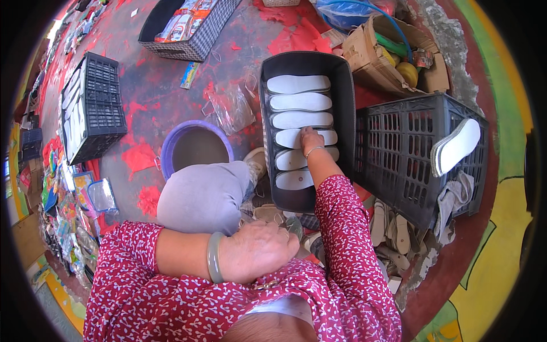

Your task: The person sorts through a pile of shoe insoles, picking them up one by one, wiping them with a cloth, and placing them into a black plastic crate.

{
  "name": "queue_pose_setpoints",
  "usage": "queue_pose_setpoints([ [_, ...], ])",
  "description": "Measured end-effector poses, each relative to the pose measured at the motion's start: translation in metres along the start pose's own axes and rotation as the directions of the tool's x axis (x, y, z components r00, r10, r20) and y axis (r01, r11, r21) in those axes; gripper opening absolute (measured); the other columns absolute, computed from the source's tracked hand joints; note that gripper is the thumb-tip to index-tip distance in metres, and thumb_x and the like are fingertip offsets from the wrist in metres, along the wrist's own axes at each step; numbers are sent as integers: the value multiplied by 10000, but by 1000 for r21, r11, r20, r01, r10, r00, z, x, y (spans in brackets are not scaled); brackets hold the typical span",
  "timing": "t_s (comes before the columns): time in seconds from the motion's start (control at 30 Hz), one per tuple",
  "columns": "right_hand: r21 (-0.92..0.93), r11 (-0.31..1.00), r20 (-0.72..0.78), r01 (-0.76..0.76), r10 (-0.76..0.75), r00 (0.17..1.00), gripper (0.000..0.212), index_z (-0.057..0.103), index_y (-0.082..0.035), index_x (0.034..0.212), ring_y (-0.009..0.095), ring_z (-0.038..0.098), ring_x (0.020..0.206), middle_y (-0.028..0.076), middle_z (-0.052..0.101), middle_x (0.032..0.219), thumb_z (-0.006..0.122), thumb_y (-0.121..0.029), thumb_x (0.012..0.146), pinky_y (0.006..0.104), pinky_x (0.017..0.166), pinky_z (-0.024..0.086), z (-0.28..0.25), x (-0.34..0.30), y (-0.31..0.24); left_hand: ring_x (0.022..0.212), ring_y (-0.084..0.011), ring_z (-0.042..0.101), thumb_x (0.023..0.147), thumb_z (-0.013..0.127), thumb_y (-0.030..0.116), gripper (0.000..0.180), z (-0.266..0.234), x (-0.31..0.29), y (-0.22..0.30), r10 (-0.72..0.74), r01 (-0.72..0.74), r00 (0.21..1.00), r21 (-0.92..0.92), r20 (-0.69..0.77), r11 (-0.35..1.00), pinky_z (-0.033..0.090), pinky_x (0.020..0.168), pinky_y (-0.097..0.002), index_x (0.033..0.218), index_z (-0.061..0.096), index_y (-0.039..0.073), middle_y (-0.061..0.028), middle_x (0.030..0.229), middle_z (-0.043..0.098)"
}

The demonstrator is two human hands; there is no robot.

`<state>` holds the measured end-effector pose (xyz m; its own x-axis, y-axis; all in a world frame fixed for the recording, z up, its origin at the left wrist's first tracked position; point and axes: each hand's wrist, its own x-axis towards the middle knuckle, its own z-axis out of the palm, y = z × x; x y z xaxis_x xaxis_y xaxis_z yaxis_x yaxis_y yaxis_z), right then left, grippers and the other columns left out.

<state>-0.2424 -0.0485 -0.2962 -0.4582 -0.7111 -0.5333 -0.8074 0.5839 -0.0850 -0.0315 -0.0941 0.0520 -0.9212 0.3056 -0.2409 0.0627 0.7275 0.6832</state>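
Right arm [342, 211] extended forward, elbow nearly straight; right hand [311, 140] at its end, back uppermost, degree of closure not determinable. Left forearm [185, 253] bent across, behind and left of the right-hand grip; left hand [259, 252] back uppermost, loosely curled.

From above, the bin [343, 85] lies open, except where the right hand [311, 138] and its forearm cross the bin's near right corner. Insoles [300, 102] take up its middle; bare space shows at its far and near ends. A crate [393, 162] stands just beside its right wall, leaving little room. A carton [364, 54] crowds its far right corner. To its left, bare floor [142, 85] is interrupted by a plastic bag [232, 111], a bucket [167, 151] and a knee [196, 196].
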Motion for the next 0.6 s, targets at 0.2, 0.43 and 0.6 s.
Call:
queue_pose_setpoints([
  [0.2,14,1000,-14,-8,8,1000,318,486,-56,1168,249,534,1060,110,527,1139,416,-127,866,394,846,459,11,6,-1,724,-285,611,702,538,85,180,-1,-1,-2,-26,26,999,-26,-30,999,490,654,-366,841,521,-28,-148,738,590],
  [0.43,1,999,-29,-45,45,999,398,435,-17,1215,245,522,1067,124,475,1202,475,-143,840,404,844,449,20,5,-4,724,-280,606,703,540,84,210,-2,-1,-1,-11,11,1000,-11,7,1000,489,642,-366,873,507,-35,-147,744,582],
  [0.6,78,961,-107,-265,272,956,529,360,-24,1304,305,414,1191,207,325,1359,524,-227,844,419,940,372,14,-24,-28,722,-267,597,719,542,113,269,0,-3,0,-4,4,1000,13,10,1000,483,635,-357,935,488,-38,-136,753,575],
])
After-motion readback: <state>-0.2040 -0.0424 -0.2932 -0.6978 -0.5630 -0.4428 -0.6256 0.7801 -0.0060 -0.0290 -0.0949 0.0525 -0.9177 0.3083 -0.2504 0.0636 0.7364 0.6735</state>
